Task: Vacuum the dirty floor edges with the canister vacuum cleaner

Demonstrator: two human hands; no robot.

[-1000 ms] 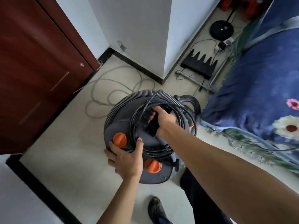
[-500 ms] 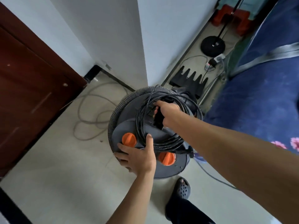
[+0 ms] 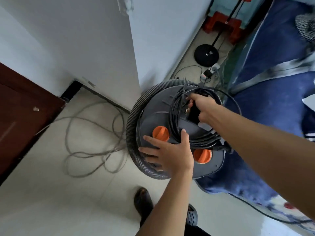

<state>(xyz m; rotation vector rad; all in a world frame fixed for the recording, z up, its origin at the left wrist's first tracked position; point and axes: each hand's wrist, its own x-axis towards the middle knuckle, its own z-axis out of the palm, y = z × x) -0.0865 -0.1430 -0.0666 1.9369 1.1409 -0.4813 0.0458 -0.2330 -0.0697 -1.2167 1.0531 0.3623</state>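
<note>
A round grey canister vacuum cleaner (image 3: 156, 116) with two orange knobs fills the middle of the head view. A ribbed grey hose (image 3: 134, 114) runs around its left rim and a black power cord (image 3: 177, 116) is coiled on its lid. My right hand (image 3: 202, 106) grips the black carry handle on top, inside the cord coil. My left hand (image 3: 170, 155) lies flat on the near rim, fingers spread over the lid and hose, thumb against the cord.
A loose grey cable (image 3: 92, 133) loops over the pale floor to the left. A white wall corner (image 3: 133, 57) stands just behind the vacuum. A dark wooden door (image 3: 20, 113) is at left. A blue bedspread (image 3: 276, 103) fills the right. A round black stand base (image 3: 206, 55) sits beyond.
The vacuum has moved up and to the right, toward the bed and the wall corner. Both hands keep the same hold on it. The view has tilted upward.
</note>
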